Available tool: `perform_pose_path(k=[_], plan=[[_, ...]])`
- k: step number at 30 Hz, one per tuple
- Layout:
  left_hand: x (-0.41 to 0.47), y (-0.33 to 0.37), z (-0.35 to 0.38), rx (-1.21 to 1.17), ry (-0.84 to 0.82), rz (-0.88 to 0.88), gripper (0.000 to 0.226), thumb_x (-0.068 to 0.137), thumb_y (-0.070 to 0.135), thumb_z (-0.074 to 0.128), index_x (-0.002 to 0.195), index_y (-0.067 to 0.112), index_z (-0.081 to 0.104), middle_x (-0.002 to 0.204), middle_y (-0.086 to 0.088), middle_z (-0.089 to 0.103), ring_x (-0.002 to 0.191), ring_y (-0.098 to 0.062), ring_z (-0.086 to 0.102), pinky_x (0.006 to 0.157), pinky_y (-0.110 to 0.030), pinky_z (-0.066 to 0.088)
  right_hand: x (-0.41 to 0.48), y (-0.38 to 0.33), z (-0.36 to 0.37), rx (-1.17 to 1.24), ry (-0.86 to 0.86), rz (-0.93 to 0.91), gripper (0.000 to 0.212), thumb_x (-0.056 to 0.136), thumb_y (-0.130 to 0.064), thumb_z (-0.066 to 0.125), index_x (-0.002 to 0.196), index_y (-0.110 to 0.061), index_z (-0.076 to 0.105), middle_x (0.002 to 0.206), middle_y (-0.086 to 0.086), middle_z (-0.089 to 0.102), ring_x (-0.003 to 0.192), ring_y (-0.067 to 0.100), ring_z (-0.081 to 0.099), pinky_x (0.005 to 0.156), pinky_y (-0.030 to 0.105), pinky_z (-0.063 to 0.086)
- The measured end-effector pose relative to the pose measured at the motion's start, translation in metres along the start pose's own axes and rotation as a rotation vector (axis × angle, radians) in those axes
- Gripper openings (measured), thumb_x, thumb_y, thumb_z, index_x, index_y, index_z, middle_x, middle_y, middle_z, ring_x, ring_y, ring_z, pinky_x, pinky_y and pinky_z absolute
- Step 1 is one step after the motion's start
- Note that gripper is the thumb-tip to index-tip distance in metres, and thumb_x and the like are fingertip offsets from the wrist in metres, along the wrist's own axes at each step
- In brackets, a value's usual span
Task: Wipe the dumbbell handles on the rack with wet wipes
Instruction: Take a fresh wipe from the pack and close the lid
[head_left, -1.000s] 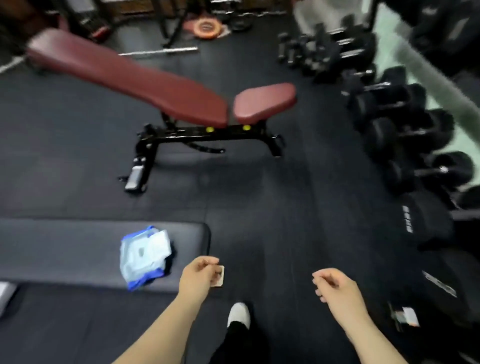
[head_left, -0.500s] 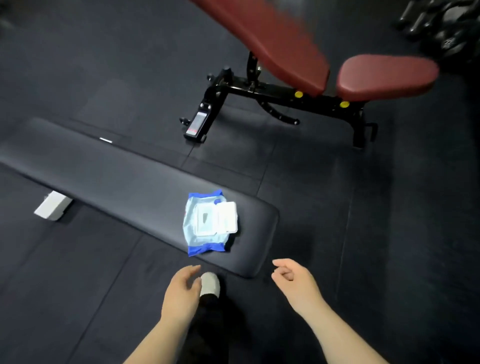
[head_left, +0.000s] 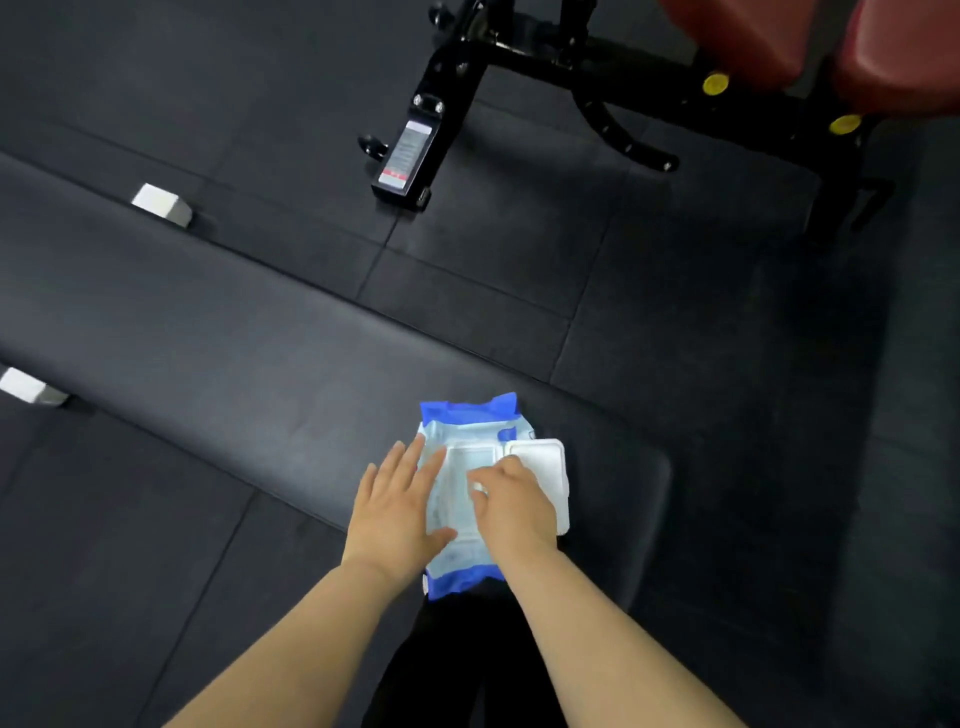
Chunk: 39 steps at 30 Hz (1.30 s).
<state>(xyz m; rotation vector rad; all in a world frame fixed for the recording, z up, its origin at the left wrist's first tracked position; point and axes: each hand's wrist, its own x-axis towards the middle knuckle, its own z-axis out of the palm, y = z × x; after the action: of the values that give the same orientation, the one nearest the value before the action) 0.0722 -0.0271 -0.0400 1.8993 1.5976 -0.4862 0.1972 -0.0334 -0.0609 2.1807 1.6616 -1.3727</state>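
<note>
Here, blue-edged wipes pack (head_left: 469, 427), lid (head_left: 544, 461) open.

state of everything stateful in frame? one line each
wipes pack: lying flat on the black bench, not lifted.
pack lid: flipped open to the right.
left hand: fingers straight, resting on the pack's left side.
right hand: fingers curled at the opening, apparently pinching a wipe.

Bare left hand (head_left: 395, 512), right hand (head_left: 514, 514); black trousers (head_left: 457, 670).
</note>
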Motion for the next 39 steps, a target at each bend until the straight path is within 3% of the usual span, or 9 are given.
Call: perform_pose_path(k=[11,15,17,20,25,28,31,34,39], plan=[[0.020,-0.008,0.015,0.119,-0.078,-0.032,0.090,0.086,0.045,0.051,0.143,0.027,-0.016,0.152,0.002,-0.023,0.142,-0.019,-0.016,0.114,-0.036,-0.012,0.027,-0.005,0.009,-0.285,-0.021,0.006,0.022,0.091,-0.011,0.039,0.104,-0.006,0.056,0.118,0.010,0.045,0.102,0.026,0.050,0.067,0.029,0.028],[0.022,-0.006,0.014,0.120,-0.091,-0.035,0.089,0.085,0.047,0.051,0.143,0.032,-0.015,0.152,0.001,-0.023,0.142,-0.023,-0.016,0.113,-0.038,-0.012,0.025,-0.013,0.008,-0.354,0.117,-0.043,0.019,0.061,-0.018,0.078,0.069,-0.008,0.064,0.084,0.009,0.060,0.067,0.021,0.060,0.049,0.025,0.034],[0.022,-0.005,0.014,0.123,-0.087,-0.031,0.090,0.084,0.050,0.051,0.142,0.034,-0.017,0.150,0.002,-0.027,0.141,-0.026,-0.017,0.113,-0.040,-0.013,0.025,-0.013,0.008,-0.344,0.106,-0.051,0.015,0.076,-0.017,0.065,0.084,-0.006,0.064,0.097,0.010,0.058,0.082,0.022,0.059,0.059,0.028,0.042],[0.022,-0.003,0.015,0.158,-0.086,-0.010,0.095,0.082,0.055,0.051,0.133,0.035,-0.027,0.131,0.006,-0.041,0.139,-0.029,-0.023,0.111,-0.045,-0.016,0.026,-0.005,0.008,-0.256,0.001,-0.013,0.026,0.093,-0.015,0.035,0.106,-0.006,0.055,0.118,0.008,0.046,0.101,0.025,0.053,0.067,0.030,0.032],[0.025,-0.005,0.015,0.180,-0.066,0.000,0.100,0.077,0.060,0.053,0.130,0.034,-0.029,0.124,0.004,-0.045,0.138,-0.028,-0.027,0.107,-0.047,-0.022,0.021,0.009,0.004,-0.020,-0.035,-0.035,0.006,0.087,-0.018,0.047,0.080,-0.020,0.048,0.103,0.003,0.046,0.084,0.022,0.054,0.070,0.027,0.038],[0.025,-0.005,0.018,0.169,-0.065,-0.001,0.100,0.076,0.061,0.053,0.120,0.035,-0.032,0.138,0.004,-0.039,0.139,-0.029,-0.023,0.110,-0.049,-0.015,0.020,0.020,0.000,0.164,-0.027,-0.035,0.025,0.081,-0.014,0.057,0.064,-0.024,0.041,0.090,-0.007,0.040,0.076,0.012,0.045,0.071,0.020,0.037],[0.026,-0.004,0.018,0.173,-0.071,-0.002,0.102,0.077,0.060,0.054,0.135,0.034,-0.026,0.145,0.001,-0.035,0.140,-0.027,-0.022,0.111,-0.047,-0.015,0.016,0.018,0.001,0.208,-0.027,-0.051,0.011,0.082,-0.018,0.059,0.083,-0.021,0.049,0.097,-0.008,0.043,0.081,0.016,0.050,0.076,0.027,0.040],[0.027,-0.004,0.017,0.185,-0.078,0.005,0.099,0.078,0.059,0.054,0.142,0.033,-0.016,0.149,-0.004,-0.030,0.140,-0.025,-0.021,0.111,-0.044,-0.015,0.019,0.013,0.006,0.006,-0.046,-0.039,0.030,0.088,-0.024,0.053,0.115,-0.012,0.049,0.121,0.002,0.041,0.101,0.023,0.054,0.084,0.031,0.042],[0.027,-0.001,0.017,0.209,-0.092,0.014,0.098,0.078,0.057,0.055,0.141,0.037,-0.016,0.150,-0.007,-0.028,0.140,-0.027,-0.020,0.112,-0.043,-0.014,0.020,0.010,0.005,0.264,0.049,0.040,0.016,0.089,-0.017,0.050,0.094,-0.010,0.064,0.107,0.002,0.049,0.085,0.015,0.051,0.076,0.019,0.042]])
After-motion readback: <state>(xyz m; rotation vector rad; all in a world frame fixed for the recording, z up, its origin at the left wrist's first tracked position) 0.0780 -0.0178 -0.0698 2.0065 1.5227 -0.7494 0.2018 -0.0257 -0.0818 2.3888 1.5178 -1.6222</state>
